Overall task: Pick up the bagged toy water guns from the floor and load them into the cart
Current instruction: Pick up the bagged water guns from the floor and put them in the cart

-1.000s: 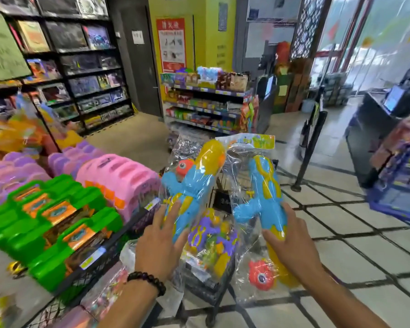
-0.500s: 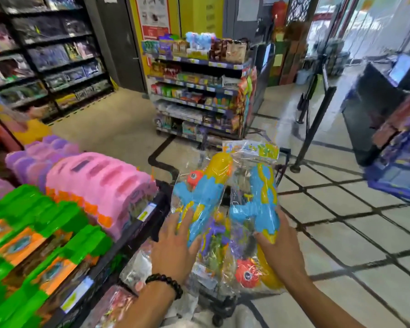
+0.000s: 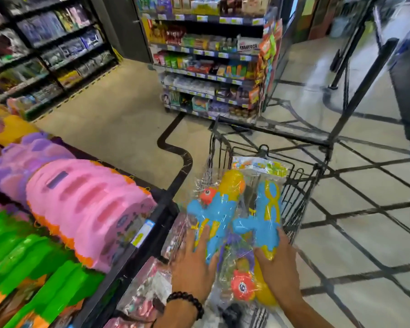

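Since the bagged water guns (image 3: 234,214) look light and slippery in crinkly film, keep your left hand (image 3: 194,263) flat-fingered and right hand (image 3: 278,263) curled on their bodies above the cart (image 3: 298,185).

Bright store light — motion-blurred, edges bowed, floor (image 3: 355,245) glare.

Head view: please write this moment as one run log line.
left hand on bagged water gun | right hand holds second bagged gun | over cart

Shop: price-tagged shelves (image 3: 208,53) of goods
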Demonstrator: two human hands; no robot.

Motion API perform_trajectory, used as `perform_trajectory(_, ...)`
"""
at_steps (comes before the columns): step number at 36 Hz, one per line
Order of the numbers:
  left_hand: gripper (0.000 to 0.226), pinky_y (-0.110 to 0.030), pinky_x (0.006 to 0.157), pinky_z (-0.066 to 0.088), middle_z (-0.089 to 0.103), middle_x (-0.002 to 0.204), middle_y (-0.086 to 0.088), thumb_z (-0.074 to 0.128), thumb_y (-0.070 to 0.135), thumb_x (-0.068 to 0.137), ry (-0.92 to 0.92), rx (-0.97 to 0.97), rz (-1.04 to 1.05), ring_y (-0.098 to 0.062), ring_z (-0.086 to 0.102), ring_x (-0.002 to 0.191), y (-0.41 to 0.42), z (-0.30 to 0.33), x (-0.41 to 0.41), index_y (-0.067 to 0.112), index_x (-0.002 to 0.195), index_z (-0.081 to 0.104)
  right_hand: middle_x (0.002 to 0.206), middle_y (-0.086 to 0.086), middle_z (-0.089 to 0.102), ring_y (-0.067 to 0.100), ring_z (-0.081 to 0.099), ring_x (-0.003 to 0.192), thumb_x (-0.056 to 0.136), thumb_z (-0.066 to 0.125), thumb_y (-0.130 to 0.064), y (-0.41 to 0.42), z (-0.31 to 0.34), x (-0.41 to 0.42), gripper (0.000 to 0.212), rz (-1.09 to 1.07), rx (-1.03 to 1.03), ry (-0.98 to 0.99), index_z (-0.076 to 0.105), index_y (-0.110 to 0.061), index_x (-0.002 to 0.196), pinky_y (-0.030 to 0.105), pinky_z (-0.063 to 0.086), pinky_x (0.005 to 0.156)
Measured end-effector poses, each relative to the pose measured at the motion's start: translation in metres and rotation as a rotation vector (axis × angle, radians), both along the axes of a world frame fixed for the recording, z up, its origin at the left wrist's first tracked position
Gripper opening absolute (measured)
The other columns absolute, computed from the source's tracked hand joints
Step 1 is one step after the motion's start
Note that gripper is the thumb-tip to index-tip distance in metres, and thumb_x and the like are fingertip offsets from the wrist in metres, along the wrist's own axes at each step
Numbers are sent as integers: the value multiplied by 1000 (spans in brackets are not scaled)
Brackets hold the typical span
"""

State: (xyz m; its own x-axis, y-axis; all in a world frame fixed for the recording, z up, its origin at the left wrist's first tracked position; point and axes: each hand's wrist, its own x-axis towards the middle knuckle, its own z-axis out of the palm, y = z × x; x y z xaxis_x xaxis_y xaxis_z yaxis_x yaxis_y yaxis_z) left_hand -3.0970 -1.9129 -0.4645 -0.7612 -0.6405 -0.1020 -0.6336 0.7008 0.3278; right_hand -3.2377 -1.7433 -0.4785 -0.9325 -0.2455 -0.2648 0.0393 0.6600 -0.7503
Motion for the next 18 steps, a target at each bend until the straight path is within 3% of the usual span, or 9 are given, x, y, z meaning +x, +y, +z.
perform_trajectory(5,81,-44,112,39,3,170,7,36,65,100,-89,33,-48,-28,40,143,-12,-40,-28,58,146,-30,144,4,41,23,48,123,89,68,-48,-17,-43,-16,83,-66,72,-80,19,-44,155,50,47,97)
perform_trajectory(9,82,-44,114,37,2,171,6,37,63,101,-145,96,-114,-26,34,147,-28,-74,-44,56,147,-31,145,7,46,29,43,132,88,66,-53,-28,-79,-20,81,-107,120,-101,21,-44,155,55,47,101)
perform_trajectory(12,82,-45,111,42,3,171,7,37,64,101,-169,129,-149,-27,40,143,-41,-101,-58,59,145,-32,145,8,47,31,44,133,86,61,-63,-37,-103,-22,83,-161,162,-120,20,-44,156,54,47,100)
perform_trajectory(16,78,-48,107,45,5,170,6,32,68,100,-210,173,-168,-32,44,139,-54,-136,-73,61,142,-33,150,11,40,33,47,134,91,63,-56,-45,-139,-28,85,-195,236,-178,13,-45,158,54,47,99)
perform_trajectory(18,77,-50,99,50,5,170,6,33,69,99,-219,223,-161,-34,49,134,-58,-152,-81,61,146,-27,150,11,38,34,55,124,92,63,-56,-47,-157,-30,84,-211,230,-180,11,-47,158,52,49,92)
